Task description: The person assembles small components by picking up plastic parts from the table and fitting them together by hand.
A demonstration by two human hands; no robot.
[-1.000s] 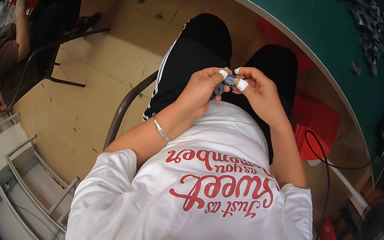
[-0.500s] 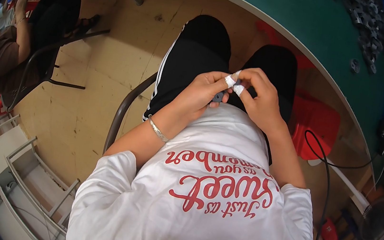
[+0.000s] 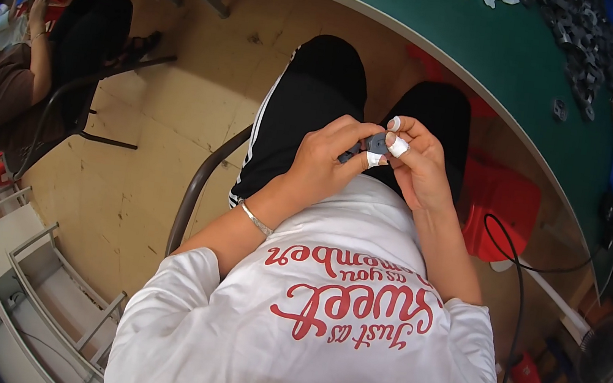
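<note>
pinching a grey part [image 3: 378, 144], left hand [image 3: 326, 153] and right hand [image 3: 422, 165] hide where its long axis points.

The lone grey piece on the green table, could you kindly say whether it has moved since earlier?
No: the lone grey piece keeps its place beside the dark pile on the green table.

"What's lying on the table [image 3: 507, 55] ahead?"

"A heap of parts [image 3: 581, 45] is resting toward its right, one loose part [image 3: 559, 110] lying just beside."

"And nearer?"

"A held part [image 3: 378, 143] is sitting between the left hand [image 3: 324, 152] and right hand [image 3: 425, 164], over the legs [image 3: 324, 79]. A stool [image 3: 502, 208], probably, is standing right of them; a co-worker [image 3: 4, 97] is sitting far left."
</note>
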